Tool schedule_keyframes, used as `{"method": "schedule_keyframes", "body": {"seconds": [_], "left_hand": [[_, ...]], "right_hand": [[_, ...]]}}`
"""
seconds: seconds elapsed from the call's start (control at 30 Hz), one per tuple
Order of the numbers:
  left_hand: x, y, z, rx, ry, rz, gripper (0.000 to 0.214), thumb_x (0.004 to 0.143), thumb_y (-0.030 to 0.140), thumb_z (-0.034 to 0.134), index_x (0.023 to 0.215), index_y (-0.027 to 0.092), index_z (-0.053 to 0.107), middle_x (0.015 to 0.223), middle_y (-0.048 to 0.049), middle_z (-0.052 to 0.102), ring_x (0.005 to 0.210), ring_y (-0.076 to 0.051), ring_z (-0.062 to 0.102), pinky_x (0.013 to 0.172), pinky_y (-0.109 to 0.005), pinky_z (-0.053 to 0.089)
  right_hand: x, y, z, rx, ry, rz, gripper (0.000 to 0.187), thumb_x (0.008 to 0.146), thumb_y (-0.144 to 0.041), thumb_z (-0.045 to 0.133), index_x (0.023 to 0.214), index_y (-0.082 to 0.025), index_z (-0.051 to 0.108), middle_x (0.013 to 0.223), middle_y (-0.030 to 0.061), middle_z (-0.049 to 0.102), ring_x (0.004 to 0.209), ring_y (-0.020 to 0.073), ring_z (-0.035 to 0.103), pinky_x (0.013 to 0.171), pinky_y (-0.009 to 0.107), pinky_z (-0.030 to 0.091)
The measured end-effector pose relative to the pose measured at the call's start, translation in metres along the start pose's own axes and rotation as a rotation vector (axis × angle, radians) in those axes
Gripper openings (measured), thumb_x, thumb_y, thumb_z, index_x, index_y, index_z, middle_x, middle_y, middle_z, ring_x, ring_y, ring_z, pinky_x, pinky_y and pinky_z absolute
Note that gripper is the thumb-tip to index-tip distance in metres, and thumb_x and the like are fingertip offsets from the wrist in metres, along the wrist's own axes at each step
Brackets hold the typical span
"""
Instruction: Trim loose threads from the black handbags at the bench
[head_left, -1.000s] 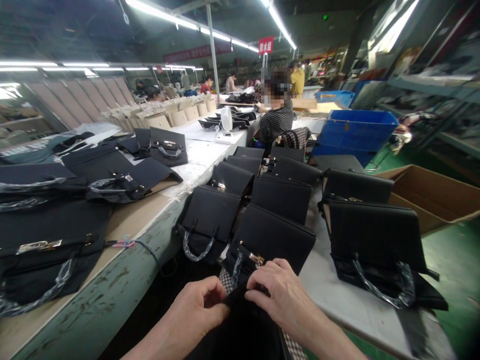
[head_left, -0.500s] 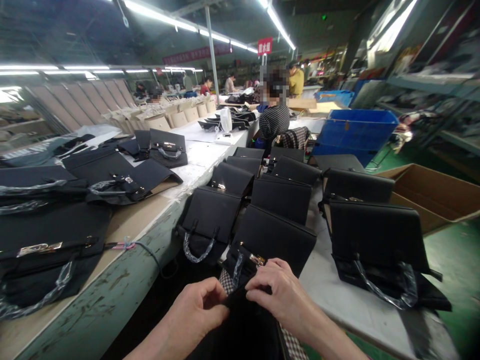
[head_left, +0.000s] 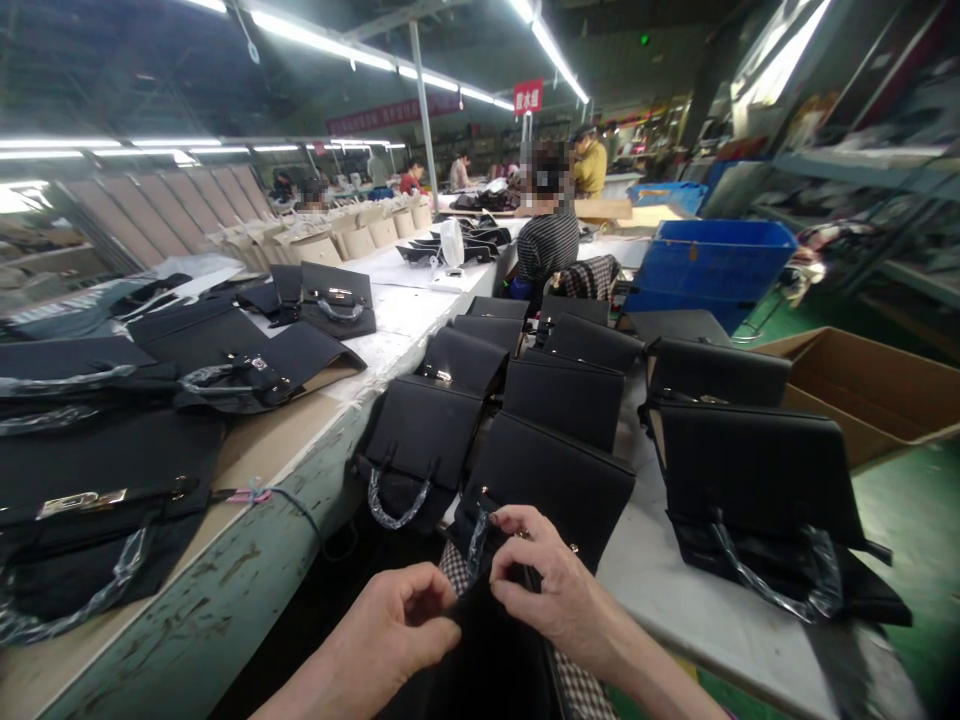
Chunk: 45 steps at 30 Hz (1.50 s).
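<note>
Low in the head view, a black handbag piece [head_left: 487,655] lies in front of me, over checked cloth [head_left: 581,690]. My left hand [head_left: 394,625] pinches its upper edge between thumb and fingers. On the other side of that edge, my right hand [head_left: 551,580] is closed, thumb and index finger pinching the black material. Just beyond, a black handbag [head_left: 551,475] with a plastic-wrapped handle [head_left: 477,540] leans on the bench, its clasp partly hidden behind my right fingers. To its left rests another black handbag [head_left: 424,435].
Several black bags cover the green-edged table [head_left: 247,610] at left. More bags, one a black handbag [head_left: 757,480], stand on the white bench [head_left: 675,590] at right. Behind are a cardboard box [head_left: 862,390], a blue bin [head_left: 709,265] and a seated person [head_left: 547,245].
My right hand's fingers have shifted slightly, index finger reaching further left and covering the clasp more. My left hand keeps its pinch almost unmoved.
</note>
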<state>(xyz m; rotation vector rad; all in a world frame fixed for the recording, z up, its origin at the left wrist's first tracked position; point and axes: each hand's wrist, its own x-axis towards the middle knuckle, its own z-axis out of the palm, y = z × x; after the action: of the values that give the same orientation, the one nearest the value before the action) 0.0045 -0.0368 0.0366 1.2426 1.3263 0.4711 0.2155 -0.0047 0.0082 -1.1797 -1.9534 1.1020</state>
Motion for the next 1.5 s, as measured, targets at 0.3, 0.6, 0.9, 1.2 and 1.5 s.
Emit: {"method": "schedule_keyframes", "body": {"seconds": [0.3, 0.6, 0.9, 1.2, 1.5], "left_hand": [[0.000, -0.002, -0.003, 0.006, 0.037, -0.026, 0.008, 0.069, 0.020, 0.062, 0.074, 0.016, 0.057, 0.065, 0.0047, 0.053, 0.061, -0.010, 0.045, 0.055, -0.020, 0.033], [0.000, 0.004, -0.002, -0.007, 0.019, -0.036, 0.007, 0.071, 0.015, 0.060, 0.072, 0.016, 0.053, 0.063, 0.0063, 0.051, 0.060, -0.009, 0.043, 0.055, -0.020, 0.032], [0.003, -0.008, -0.011, 0.239, 0.106, -0.010, 0.007, 0.076, 0.022, 0.059, 0.082, 0.018, 0.060, 0.063, 0.0059, 0.054, 0.059, -0.012, 0.046, 0.054, -0.022, 0.030], [0.005, 0.009, -0.016, 0.557, 0.145, 0.100, 0.021, 0.083, 0.029, 0.054, 0.076, 0.020, 0.071, 0.069, 0.0028, 0.064, 0.066, -0.014, 0.055, 0.059, -0.025, 0.030], [0.021, 0.003, -0.004, 0.560, 0.208, 0.101, 0.013, 0.071, 0.021, 0.055, 0.059, 0.018, 0.054, 0.057, 0.0051, 0.049, 0.058, -0.012, 0.045, 0.054, -0.023, 0.026]], "right_hand": [[0.009, 0.005, 0.010, 0.045, 0.002, 0.058, 0.012, 0.073, -0.009, 0.062, 0.068, -0.020, 0.065, 0.082, -0.0022, 0.071, 0.078, 0.0151, 0.065, 0.075, 0.024, 0.047], [0.012, 0.008, 0.013, 0.030, 0.049, 0.161, 0.009, 0.072, -0.017, 0.066, 0.065, -0.021, 0.064, 0.084, -0.0027, 0.074, 0.077, 0.0157, 0.067, 0.073, 0.025, 0.047], [0.016, 0.002, 0.011, 0.021, 0.001, 0.113, 0.015, 0.073, -0.016, 0.065, 0.083, -0.023, 0.056, 0.077, -0.0058, 0.068, 0.073, 0.0148, 0.062, 0.070, 0.026, 0.043], [0.013, -0.005, 0.021, 0.077, 0.049, 0.086, 0.018, 0.073, -0.013, 0.060, 0.088, -0.023, 0.057, 0.081, -0.0050, 0.069, 0.078, 0.0157, 0.064, 0.074, 0.027, 0.043], [0.008, 0.002, 0.019, 0.145, 0.077, 0.138, 0.016, 0.071, -0.012, 0.062, 0.082, -0.022, 0.054, 0.076, -0.0045, 0.071, 0.076, 0.0161, 0.065, 0.074, 0.028, 0.043]]}}
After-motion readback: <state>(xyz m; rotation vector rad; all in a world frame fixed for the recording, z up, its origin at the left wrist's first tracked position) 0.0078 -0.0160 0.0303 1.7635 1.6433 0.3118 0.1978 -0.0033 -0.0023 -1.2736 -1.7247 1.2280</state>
